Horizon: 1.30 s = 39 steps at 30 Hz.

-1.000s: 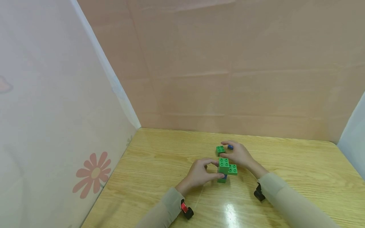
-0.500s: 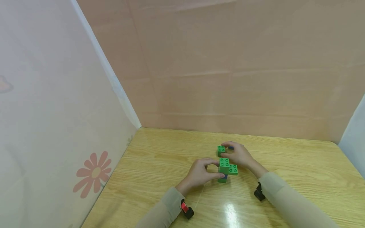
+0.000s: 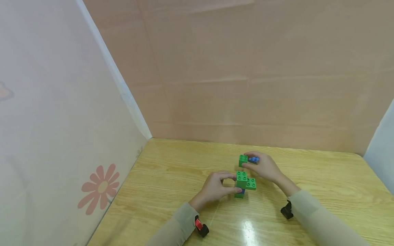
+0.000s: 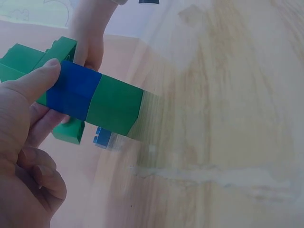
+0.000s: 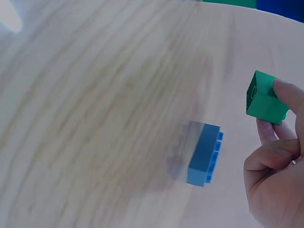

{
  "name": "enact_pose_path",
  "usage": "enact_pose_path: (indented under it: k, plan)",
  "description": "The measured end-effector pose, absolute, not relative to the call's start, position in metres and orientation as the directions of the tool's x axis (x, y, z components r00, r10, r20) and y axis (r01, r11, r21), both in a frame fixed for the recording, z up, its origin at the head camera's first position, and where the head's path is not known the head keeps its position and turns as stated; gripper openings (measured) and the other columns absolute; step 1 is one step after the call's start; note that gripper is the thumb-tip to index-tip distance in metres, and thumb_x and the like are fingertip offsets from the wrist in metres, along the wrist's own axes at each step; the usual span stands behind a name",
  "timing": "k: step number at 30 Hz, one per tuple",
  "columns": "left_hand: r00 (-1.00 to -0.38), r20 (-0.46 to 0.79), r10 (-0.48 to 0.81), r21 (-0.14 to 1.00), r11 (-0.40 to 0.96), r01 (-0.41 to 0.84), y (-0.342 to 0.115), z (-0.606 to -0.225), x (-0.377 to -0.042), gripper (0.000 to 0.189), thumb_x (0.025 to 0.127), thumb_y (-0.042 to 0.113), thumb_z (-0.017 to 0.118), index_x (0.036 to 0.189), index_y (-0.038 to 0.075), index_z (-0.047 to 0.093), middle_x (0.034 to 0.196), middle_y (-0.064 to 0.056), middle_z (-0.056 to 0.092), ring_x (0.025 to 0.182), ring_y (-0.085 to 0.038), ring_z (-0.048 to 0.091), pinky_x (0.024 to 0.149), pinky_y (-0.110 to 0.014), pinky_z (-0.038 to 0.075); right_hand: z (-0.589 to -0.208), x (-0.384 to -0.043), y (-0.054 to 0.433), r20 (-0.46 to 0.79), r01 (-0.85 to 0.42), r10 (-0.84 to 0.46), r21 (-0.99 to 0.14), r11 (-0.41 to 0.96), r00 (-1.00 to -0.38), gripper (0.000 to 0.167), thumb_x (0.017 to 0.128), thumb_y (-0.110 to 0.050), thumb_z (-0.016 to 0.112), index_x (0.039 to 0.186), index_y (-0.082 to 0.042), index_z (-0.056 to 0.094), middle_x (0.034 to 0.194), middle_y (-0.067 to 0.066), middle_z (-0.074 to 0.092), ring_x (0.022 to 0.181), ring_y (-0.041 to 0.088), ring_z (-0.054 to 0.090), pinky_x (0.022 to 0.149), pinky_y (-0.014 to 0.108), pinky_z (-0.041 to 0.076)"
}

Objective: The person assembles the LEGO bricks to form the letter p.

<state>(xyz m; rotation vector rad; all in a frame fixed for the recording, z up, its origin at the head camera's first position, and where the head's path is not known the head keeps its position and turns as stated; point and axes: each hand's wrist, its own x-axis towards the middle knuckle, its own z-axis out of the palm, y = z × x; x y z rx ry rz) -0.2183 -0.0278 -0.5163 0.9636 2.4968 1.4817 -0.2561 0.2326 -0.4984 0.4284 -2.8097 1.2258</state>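
My left hand (image 3: 213, 188) grips a stack of toy building bricks (image 3: 241, 182) between thumb and fingers. In the left wrist view its green bottom brick (image 4: 115, 105) and the blue brick (image 4: 76, 89) above it show plainly, with the thumb at the blue one's edge. A green piece (image 3: 251, 183) juts out to the right below the green top brick. Beyond the stack, my right hand (image 3: 267, 168) pinches a separate green brick (image 5: 268, 99) with four-stud-sized top; its hollow underside shows in the right wrist view.
A blue brick (image 5: 204, 154) lies on the wooden table (image 3: 172, 160), close by the right hand and partly behind it in the head view. Fabric walls (image 3: 200, 85) stand at the back and left. Wrist cameras (image 3: 202, 229) hang at both cuffs.
My right hand has taken the green brick slightly right and up in the head view, and more of the blue brick shows. My left hand and its stack stay in place.
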Motion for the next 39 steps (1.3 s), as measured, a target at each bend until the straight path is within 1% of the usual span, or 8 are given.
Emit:
enact_pose_path:
  k: [3, 7, 10, 17, 28, 31, 34, 39]
  plan:
    - [-0.798, 0.241, 0.553, 0.814, 0.332, 0.476, -0.028, -0.517, -0.218, 0.037, 0.087, 0.043, 0.084, 0.119, 0.026, 0.078, 0.113, 0.023, 0.069, 0.089, -0.021, 0.065, 0.061, -0.019, 0.041, -0.495, -0.252, 0.237, 0.172, -0.289, -0.239, -0.703, 0.65, -0.956, 0.057, 0.095, -0.046, 0.075, 0.138, -0.009, 0.065, 0.133, 0.017, 0.067, 0.118, 0.044, 0.063, 0.09, 0.061, 0.054]
    - [-0.801, 0.229, 0.553, 0.822, 0.332, 0.464, -0.029, -0.517, -0.217, 0.037, 0.087, 0.042, 0.085, 0.119, 0.026, 0.078, 0.113, 0.022, 0.069, 0.091, -0.019, 0.065, 0.062, -0.019, 0.042, -0.492, -0.246, 0.242, 0.169, -0.286, -0.241, -0.723, 0.628, -0.956, 0.057, 0.094, -0.044, 0.078, 0.137, -0.009, 0.065, 0.131, 0.017, 0.067, 0.073, 0.026, 0.066, 0.061, 0.038, 0.055]
    - [-0.807, 0.212, 0.551, 0.83, 0.334, 0.446, -0.029, -0.516, -0.216, 0.037, 0.087, 0.041, 0.085, 0.12, 0.026, 0.078, 0.114, 0.022, 0.069, 0.088, -0.018, 0.063, 0.061, -0.019, 0.041, -0.489, -0.242, 0.246, 0.151, -0.265, -0.232, -0.745, 0.612, -0.961, 0.057, 0.093, -0.044, 0.079, 0.137, -0.011, 0.065, 0.128, 0.016, 0.068, 0.048, 0.011, 0.041, 0.044, 0.027, 0.037]
    - [-0.815, 0.195, 0.546, 0.831, 0.35, 0.433, -0.029, -0.516, -0.216, 0.038, 0.087, 0.041, 0.085, 0.12, 0.025, 0.078, 0.113, 0.022, 0.069, 0.066, -0.01, 0.044, 0.055, -0.019, 0.035, -0.477, -0.228, 0.254, 0.175, -0.28, -0.226, -0.738, 0.614, -0.958, 0.052, 0.093, -0.043, 0.079, 0.135, -0.014, 0.066, 0.128, 0.015, 0.068, 0.046, 0.005, 0.028, 0.04, 0.026, 0.031]
    - [-0.81, 0.207, 0.548, 0.825, 0.347, 0.445, -0.029, -0.517, -0.217, 0.039, 0.087, 0.042, 0.085, 0.121, 0.024, 0.078, 0.113, 0.022, 0.07, 0.069, -0.013, 0.048, 0.056, -0.019, 0.036, -0.46, -0.205, 0.261, 0.235, -0.335, -0.24, -0.704, 0.626, -0.942, 0.05, 0.092, -0.036, 0.082, 0.133, -0.012, 0.067, 0.12, 0.01, 0.07, 0.046, 0.004, 0.027, 0.041, 0.027, 0.033]
    - [-0.805, 0.215, 0.552, 0.82, 0.346, 0.456, -0.029, -0.516, -0.218, 0.038, 0.087, 0.042, 0.085, 0.121, 0.025, 0.078, 0.113, 0.022, 0.07, 0.066, -0.013, 0.047, 0.055, -0.019, 0.036, -0.456, -0.199, 0.262, 0.252, -0.353, -0.248, -0.702, 0.618, -0.936, 0.047, 0.092, -0.034, 0.082, 0.131, -0.013, 0.068, 0.085, 0.001, 0.067, 0.046, 0.002, 0.026, 0.041, 0.027, 0.033]
    - [-0.802, 0.22, 0.555, 0.818, 0.343, 0.462, -0.029, -0.516, -0.218, 0.038, 0.087, 0.042, 0.085, 0.122, 0.026, 0.078, 0.113, 0.022, 0.069, 0.068, -0.013, 0.048, 0.056, -0.018, 0.037, -0.453, -0.193, 0.262, 0.269, -0.376, -0.263, -0.705, 0.601, -0.926, 0.045, 0.091, -0.031, 0.083, 0.129, -0.012, 0.069, 0.059, -0.009, 0.042, 0.047, 0.001, 0.024, 0.041, 0.027, 0.032]
    - [-0.803, 0.225, 0.552, 0.814, 0.346, 0.466, -0.028, -0.516, -0.219, 0.039, 0.087, 0.042, 0.085, 0.122, 0.027, 0.078, 0.112, 0.023, 0.069, 0.073, -0.016, 0.053, 0.057, -0.019, 0.037, -0.45, -0.185, 0.263, 0.286, -0.41, -0.296, -0.694, 0.591, -0.911, 0.042, 0.091, -0.027, 0.084, 0.128, -0.015, 0.07, 0.057, -0.013, 0.03, 0.048, -0.001, 0.024, 0.042, 0.027, 0.033]
